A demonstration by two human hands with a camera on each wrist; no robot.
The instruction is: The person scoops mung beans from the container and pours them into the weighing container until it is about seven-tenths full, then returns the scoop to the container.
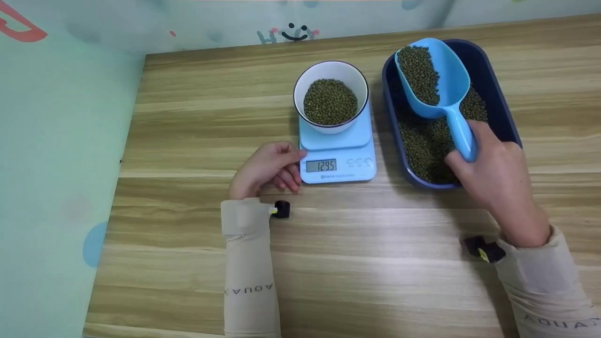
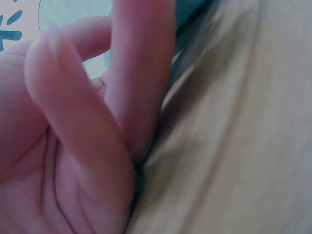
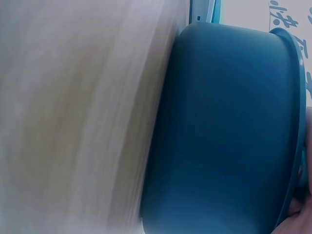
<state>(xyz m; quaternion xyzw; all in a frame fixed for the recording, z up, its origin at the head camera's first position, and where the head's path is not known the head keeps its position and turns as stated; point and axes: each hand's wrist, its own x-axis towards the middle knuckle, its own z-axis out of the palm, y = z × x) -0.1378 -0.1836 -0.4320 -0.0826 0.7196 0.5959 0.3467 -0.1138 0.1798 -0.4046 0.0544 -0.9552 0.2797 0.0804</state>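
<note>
My right hand (image 1: pixel 497 173) grips the handle of a light-blue scoop (image 1: pixel 453 77), part filled with small green beans that look like mung beans (image 1: pixel 418 75). The scoop is over a dark-blue bin (image 1: pixel 490 70) with more beans in it; the bin's outer wall (image 3: pixel 229 126) fills much of the right wrist view. A white bowl (image 1: pixel 361 91) with a dark rim holds beans and stands on a light-blue kitchen scale (image 1: pixel 338 176), whose display reads 129.5. My left hand (image 1: pixel 265 164) rests on the table, its thumb touching the scale's left edge, its fingers (image 2: pixel 90 131) loosely bent.
The scale and bin stand side by side on a wood-grain table (image 1: pixel 188 188), a narrow gap between them. A pale patterned wall (image 1: pixel 211 23) runs along the back and left. Small black devices (image 1: pixel 281 209) sit at both sleeve cuffs.
</note>
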